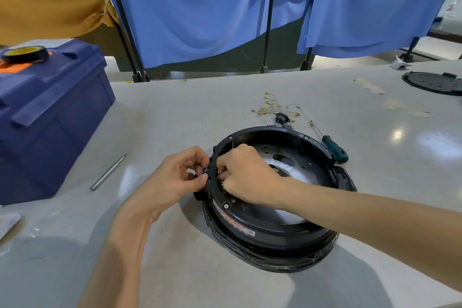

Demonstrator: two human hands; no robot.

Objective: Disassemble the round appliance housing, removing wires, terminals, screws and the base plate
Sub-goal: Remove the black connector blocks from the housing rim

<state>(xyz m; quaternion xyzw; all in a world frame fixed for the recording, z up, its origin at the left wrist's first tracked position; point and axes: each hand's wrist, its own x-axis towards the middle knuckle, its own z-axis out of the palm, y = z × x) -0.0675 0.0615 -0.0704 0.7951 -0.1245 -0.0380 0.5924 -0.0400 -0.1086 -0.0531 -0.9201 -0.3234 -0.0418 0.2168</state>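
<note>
A round black appliance housing (270,232) lies on the grey table (175,245), open side up, with a perforated base plate (297,157) inside. My left hand (180,175) pinches a small dark part on the outside of the housing's left rim. My right hand (245,175) reaches inside the same spot of the rim, fingers closed around brass terminals there. Removed wires with brass terminals (272,106) lie behind the housing beside a small black socket (281,118).
A green-handled screwdriver (333,147) rests at the housing's right rear. A metal rod (108,172) lies to the left, near a blue toolbox (47,117) with a tape roll (25,54) on top. A black round plate (435,82) sits far right. Blue curtains hang behind.
</note>
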